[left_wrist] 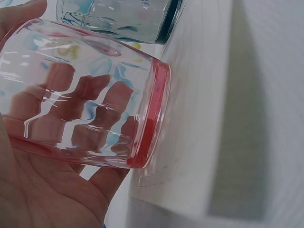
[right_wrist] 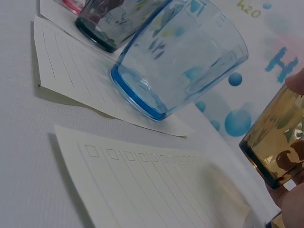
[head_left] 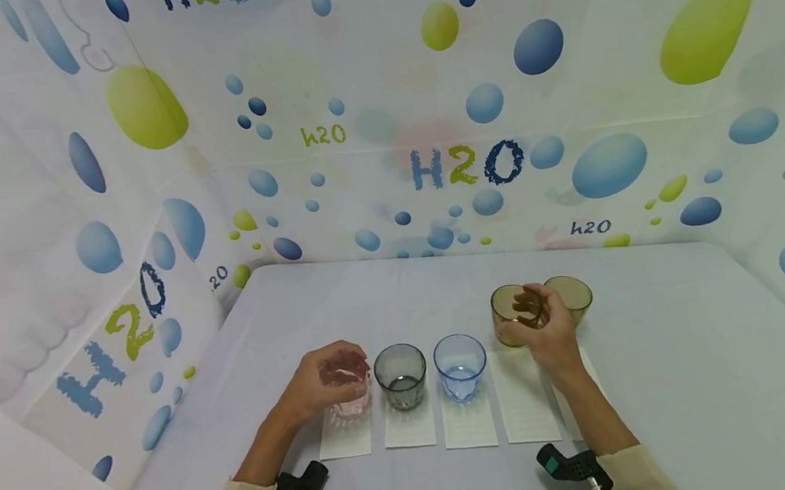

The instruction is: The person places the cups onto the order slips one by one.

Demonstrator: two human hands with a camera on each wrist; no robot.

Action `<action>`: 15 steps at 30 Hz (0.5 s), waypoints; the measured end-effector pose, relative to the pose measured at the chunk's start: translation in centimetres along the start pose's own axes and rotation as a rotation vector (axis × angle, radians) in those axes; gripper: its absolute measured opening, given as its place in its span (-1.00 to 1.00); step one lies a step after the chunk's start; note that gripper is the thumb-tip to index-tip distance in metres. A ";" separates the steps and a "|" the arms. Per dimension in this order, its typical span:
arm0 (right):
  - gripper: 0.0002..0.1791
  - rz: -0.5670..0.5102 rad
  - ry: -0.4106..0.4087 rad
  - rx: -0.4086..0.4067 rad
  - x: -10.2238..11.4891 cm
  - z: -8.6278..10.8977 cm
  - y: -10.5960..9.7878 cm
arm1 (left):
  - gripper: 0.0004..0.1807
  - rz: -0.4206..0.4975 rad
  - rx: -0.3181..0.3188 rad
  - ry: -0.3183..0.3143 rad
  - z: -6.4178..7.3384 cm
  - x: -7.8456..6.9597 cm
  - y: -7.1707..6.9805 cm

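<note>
My left hand (head_left: 316, 380) curls round a clear pink glass (head_left: 353, 406), fingers on the far side of its wall. In the left wrist view the base of the pink glass (left_wrist: 154, 114) is close over the leftmost paper sheet (left_wrist: 190, 142). My right hand (head_left: 556, 336) grips an amber glass (head_left: 502, 315) between thumb and fingers, near the far end of the fourth sheet (head_left: 531, 413). A second amber glass (head_left: 577, 294) stands just beyond that hand, partly hidden by it. In the right wrist view the held amber glass (right_wrist: 270, 147) shows at the right edge.
Between the hands stand a grey glass (head_left: 401, 374) and a blue glass (head_left: 461, 368), each on its own lined paper sheet. A fifth sheet (head_left: 574, 417) lies mostly under the right forearm. The white table (head_left: 369, 294) meets a backdrop (head_left: 388, 198) printed with bubbles.
</note>
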State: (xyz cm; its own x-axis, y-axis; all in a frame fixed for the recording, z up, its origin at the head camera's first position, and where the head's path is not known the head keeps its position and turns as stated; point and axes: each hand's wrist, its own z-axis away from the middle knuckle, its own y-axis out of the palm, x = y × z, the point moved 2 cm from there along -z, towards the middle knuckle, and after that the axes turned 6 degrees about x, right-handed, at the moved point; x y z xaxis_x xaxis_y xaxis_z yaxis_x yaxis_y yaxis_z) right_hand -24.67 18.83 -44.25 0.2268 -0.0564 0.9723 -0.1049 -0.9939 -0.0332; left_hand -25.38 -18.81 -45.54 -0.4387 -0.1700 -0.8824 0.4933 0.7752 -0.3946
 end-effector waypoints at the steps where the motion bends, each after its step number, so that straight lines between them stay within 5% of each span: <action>1: -0.22 0.000 -0.004 0.001 0.0 0.0 0.0 | -0.55 -0.001 -0.001 0.000 0.0 0.0 0.0; 15: -0.26 -0.039 -0.045 -0.007 0.3 0.3 -0.2 | -0.57 -0.022 0.003 0.015 0.1 -0.3 0.0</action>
State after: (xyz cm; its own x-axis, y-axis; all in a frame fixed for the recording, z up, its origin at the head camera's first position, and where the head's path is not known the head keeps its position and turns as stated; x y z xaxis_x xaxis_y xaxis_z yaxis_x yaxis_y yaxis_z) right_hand -24.31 18.97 -44.06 0.2738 -0.0223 0.9615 -0.1022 -0.9947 0.0060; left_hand -25.19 -18.79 -45.32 -0.4602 -0.1777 -0.8699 0.4861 0.7694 -0.4143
